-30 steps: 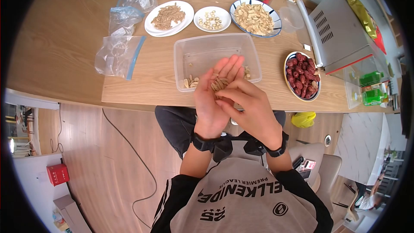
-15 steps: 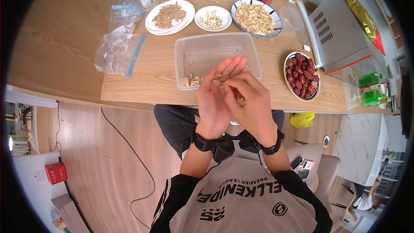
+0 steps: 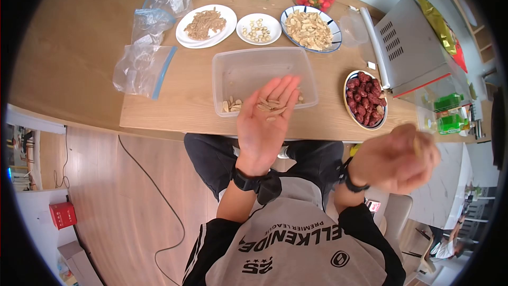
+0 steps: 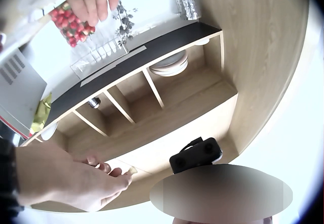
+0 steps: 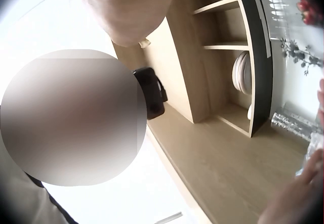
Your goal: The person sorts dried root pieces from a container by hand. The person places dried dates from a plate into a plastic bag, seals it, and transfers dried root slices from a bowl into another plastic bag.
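Palm up over the near edge of the clear plastic box [image 3: 256, 69], my left hand [image 3: 260, 132] carries several slender brown dried pieces [image 3: 271, 107] on its nearly straight fingers. Pale slices [image 3: 231, 106] lie in the box's near left corner. My right hand [image 3: 394, 159], blurred, is raised at the right, off the table's front edge. It pinches a small pale piece [image 4: 132, 171], seen past the fingertips in the left wrist view; its exact kind I cannot tell.
Behind the box stand plates of brown dried sticks [image 3: 205, 24], small pale rings [image 3: 256, 30] and pale dried slices [image 3: 308, 29]. A bowl of dried red dates [image 3: 365, 99] sits at the right. Plastic zip bags [image 3: 140, 71] lie left; a grey appliance [image 3: 410, 42] stands right.
My right hand has left the left palm and swung far right and up, with a pale piece in its fingers. The left hand stays over the box, its brown pieces now uncovered.
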Demonstrator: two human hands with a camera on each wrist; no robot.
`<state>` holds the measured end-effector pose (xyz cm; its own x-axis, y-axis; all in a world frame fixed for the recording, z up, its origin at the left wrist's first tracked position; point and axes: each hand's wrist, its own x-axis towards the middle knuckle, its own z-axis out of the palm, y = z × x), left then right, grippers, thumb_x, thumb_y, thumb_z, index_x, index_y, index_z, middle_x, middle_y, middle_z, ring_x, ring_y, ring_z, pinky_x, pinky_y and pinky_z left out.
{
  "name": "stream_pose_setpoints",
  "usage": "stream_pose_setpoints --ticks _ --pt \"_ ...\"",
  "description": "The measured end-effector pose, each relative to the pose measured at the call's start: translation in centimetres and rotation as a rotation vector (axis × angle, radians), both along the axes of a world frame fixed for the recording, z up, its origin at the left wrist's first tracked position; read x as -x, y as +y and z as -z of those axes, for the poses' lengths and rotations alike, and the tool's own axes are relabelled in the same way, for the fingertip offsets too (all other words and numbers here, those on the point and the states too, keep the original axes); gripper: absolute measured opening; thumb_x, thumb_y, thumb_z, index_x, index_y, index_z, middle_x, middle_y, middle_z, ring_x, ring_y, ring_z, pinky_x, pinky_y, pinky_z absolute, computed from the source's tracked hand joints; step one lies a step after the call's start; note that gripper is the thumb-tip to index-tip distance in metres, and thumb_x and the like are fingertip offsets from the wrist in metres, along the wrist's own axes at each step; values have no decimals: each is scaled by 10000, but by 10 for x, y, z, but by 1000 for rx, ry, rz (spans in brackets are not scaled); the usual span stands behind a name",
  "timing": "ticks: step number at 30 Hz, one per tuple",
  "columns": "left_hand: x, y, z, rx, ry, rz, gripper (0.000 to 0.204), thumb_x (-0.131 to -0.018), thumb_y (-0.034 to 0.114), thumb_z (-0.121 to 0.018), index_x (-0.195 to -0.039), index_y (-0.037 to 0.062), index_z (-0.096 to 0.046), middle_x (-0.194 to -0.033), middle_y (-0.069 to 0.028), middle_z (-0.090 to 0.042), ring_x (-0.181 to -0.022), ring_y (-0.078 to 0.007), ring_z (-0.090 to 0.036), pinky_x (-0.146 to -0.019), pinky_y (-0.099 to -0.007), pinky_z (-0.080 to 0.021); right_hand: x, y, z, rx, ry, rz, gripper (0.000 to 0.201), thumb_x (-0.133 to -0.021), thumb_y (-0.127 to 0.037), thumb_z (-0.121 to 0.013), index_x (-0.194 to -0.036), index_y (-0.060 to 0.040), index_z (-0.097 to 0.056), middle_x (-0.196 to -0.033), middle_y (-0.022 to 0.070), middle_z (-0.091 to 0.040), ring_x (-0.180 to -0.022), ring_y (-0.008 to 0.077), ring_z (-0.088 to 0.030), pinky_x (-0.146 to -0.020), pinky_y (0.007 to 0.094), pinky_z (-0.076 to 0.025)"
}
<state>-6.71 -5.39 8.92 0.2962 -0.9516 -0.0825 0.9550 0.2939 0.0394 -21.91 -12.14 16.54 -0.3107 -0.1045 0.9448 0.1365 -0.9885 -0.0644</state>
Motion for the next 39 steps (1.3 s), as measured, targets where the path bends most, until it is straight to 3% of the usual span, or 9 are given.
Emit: stream_pose_setpoints --ticks 2,3,5,7,11,14,20,33,39 --pt "1 0 -1 -11 4 -13 514 -1099 244 -357 -1405 -148 -487 -1533 -296 -463 -1497 -412 -367 -1278 -487 -284 -5 -36 7 -258 93 499 161 -982 -27 -628 -1125 -5 -698 -1003 121 -654 -822 225 -602 -660 312 -478" --pt "2 0 2 -8 5 -10 514 -1099 244 -357 -1405 -148 -487 -1533 -296 -463 -1497 -412 -367 -1278 -487 -284 -8 -53 -2 -333 419 675 203 -973 -67 -669 -1164 -13 -713 -957 101 -663 -786 189 -583 -641 306 -465" --pt "2 -1 9 180 56 38 551 -1108 280 -324 -1418 -152 -469 -1554 -302 -432 -1511 -414 -339 -1284 -494 -265 -17 -75 8 -700 705 471 212 -928 -29 -707 -1139 -7 -721 -888 92 -671 -697 173 -579 -626 301 -454" --pt "2 0 3 129 32 20 574 -1112 299 -301 -1436 -149 -452 -1569 -298 -413 -1518 -409 -328 -1286 -494 -253 -17 -61 26 -746 723 432 197 -915 -42 -721 -1109 -12 -723 -891 104 -679 -674 183 -583 -611 307 -454" --pt "5 0 -4 -36 -131 7 623 -1114 354 -208 -1452 -97 -474 -1557 -247 -457 -1496 -371 -382 -1269 -472 -280 -35 5 38 -605 923 10 191 -865 -49 -761 -1053 -39 -726 -915 80 -676 -735 243 -628 -651 358 -513" --pt "7 2 -7 -45 -175 21 644 -1114 375 -185 -1461 -83 -477 -1561 -227 -465 -1492 -352 -392 -1267 -455 -275 -46 20 46 -465 989 -78 204 -830 -46 -774 -1027 -50 -724 -943 70 -656 -802 286 -645 -698 394 -538" --pt "9 1 -3 -18 -236 0 634 -1115 374 -199 -1461 -76 -480 -1553 -222 -479 -1489 -344 -399 -1259 -442 -283 -48 17 53 -447 1083 -17 195 -819 -29 -751 -1010 -34 -714 -974 76 -646 -875 297 -657 -729 399 -543" --pt "8 3 -2 -62 -199 16 608 -1115 374 -235 -1458 -60 -487 -1550 -213 -485 -1482 -334 -411 -1239 -444 -306 -47 18 54 -563 1026 -34 176 -828 -8 -736 -1000 -20 -704 -982 99 -680 -836 316 -671 -708 407 -552" --pt "9 1 3 -22 -249 -16 598 -1115 366 -245 -1437 -63 -511 -1523 -214 -515 -1461 -335 -441 -1240 -438 -311 -40 17 49 -444 1101 -92 211 -805 18 -742 -1007 -20 -695 -1000 102 -658 -893 324 -664 -758 417 -549"
